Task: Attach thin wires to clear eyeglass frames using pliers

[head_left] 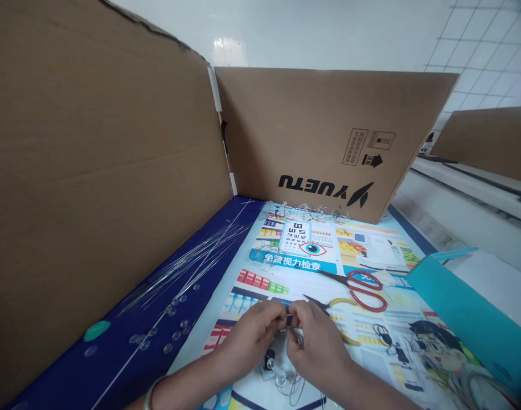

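Note:
My left hand (251, 333) and my right hand (318, 341) meet low in the middle of the view, fingertips pinched together on a small dark bead piece (289, 322) with thin wire running from it. Under the hands lie clear beads on wire (281, 376) and a small black bead (269, 360). Yellow-handled pliers (335, 304) lie just beyond my right hand. Red-handled scissors (360, 287) rest further back on the printed poster mat (328, 256).
Tall cardboard walls (93, 171) enclose the left and back. Thin straight wires (192, 262) and loose clear beads (170, 324) lie on the blue cloth at left. A teal box (465, 316) stands at right. Black rings (382, 333) sit on the mat.

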The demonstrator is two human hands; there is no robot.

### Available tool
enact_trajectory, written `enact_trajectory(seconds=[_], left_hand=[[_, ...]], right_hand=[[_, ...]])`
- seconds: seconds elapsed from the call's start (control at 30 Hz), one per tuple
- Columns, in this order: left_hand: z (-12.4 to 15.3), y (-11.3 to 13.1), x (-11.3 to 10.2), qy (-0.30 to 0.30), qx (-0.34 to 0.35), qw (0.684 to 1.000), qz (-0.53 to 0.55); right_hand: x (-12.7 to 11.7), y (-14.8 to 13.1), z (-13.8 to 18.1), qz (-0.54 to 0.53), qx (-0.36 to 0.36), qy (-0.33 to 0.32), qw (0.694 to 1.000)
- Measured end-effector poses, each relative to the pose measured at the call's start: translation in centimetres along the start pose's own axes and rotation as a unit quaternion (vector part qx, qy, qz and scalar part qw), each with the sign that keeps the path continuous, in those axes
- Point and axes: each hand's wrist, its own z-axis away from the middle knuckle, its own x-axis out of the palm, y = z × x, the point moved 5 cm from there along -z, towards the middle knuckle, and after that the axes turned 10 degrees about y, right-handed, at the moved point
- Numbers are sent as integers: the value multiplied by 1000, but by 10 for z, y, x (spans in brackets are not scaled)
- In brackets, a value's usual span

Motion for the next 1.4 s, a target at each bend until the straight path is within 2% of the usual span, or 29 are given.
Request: enact_trajectory(seconds=[0.2,0.47,0.57,0.63,0.73,0.83,0.93,1.07,1.2,1.4], left_hand=[[0,1,0,-4,17,1000,-11],[2,11,-7,47,65,996,-24],[4,16,-9,51,104,991,-68],[7,18,-8,32,151,979,-131],[14,18,-3,-7,245,940,-238],[18,16,1,-40,294,915,-275],[18,13,1,-51,278,925,-254],[15,7,1,-57,221,944,-240],[12,5,0,-43,193,946,-258],[10,6,2,-51,192,940,-276]], right_hand=[[3,1,3,-2,-1,3,1000],[5,6,3,-17,3,18,1000],[4,5,2,-22,-3,12,1000],[4,5,2,-26,-4,9,1000],[3,5,2,-34,0,9,999],[4,5,3,-41,-4,17,999],[3,6,3,-46,-11,23,999],[2,4,4,-48,-19,20,998],[2,2,5,-39,-20,22,999],[5,0,7,-25,-21,11,999]])
